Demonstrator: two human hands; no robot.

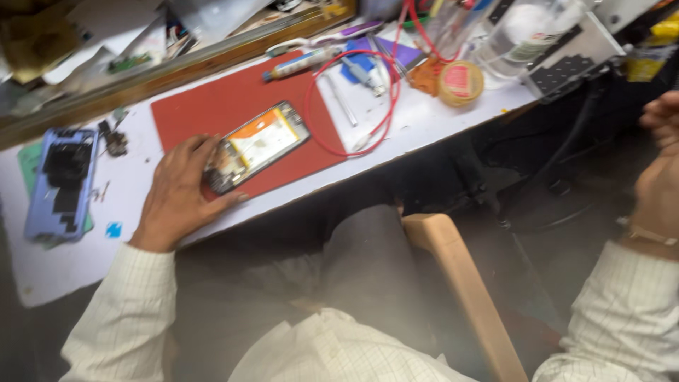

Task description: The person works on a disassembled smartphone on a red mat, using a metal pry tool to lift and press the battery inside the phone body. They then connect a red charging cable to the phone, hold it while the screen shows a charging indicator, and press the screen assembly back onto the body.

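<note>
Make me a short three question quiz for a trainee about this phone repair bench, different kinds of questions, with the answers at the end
1. True or false: the left hand rests on the opened phone that lies on the red mat.
2. Which thing loops over the right edge of the mat? A) a red cable B) a roll of tape C) a screwdriver
3. Fill in: the purple back cover lies to the ___ of the mat, as the camera sees it.

Key
1. True: its fingers lie on the phone's near end.
2. A, the red cable; the roll of tape sits apart, farther right.
3. Left. The right hand is off the bench, at the picture's right edge.
</note>
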